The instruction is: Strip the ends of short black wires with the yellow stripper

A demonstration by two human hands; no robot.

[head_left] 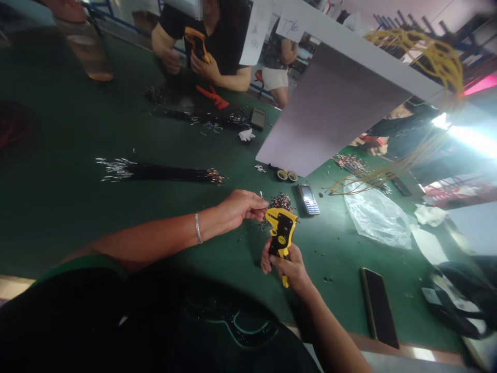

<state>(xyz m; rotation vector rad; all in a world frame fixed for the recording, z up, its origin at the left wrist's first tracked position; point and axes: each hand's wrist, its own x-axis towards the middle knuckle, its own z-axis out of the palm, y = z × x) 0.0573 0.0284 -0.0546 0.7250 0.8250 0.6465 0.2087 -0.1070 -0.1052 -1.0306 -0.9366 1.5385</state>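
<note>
- A green rubber mat [73, 124] is covering the workbench and is catching scattered wire clippings, while a smooth white panel [334, 109] is slanting across the upper right and hiding part of the room.
- My right hand [289, 267] is wrapping its fingers firmly around a yellow wire stripper [281, 233], a moulded plastic tool with black inlays, head pointing up.
- My left hand [241, 208], with a silver bangle [198, 228] on its wrist, is pinching narrowly on a short thin wire [261, 195], too small to make out well, just beside the stripper's head.
- A heap of shiny wire scraps [281, 202] is lying just beyond the stripper, near a keypad phone [308, 199].
- A bundle of black wires [159, 172] with bare metal ends is stretching across the mat at left.
- At the top of the frame, a co-worker's hands [202, 66] are holding an orange-and-black stripper [197, 44], with the person cut off by the edge.
</note>
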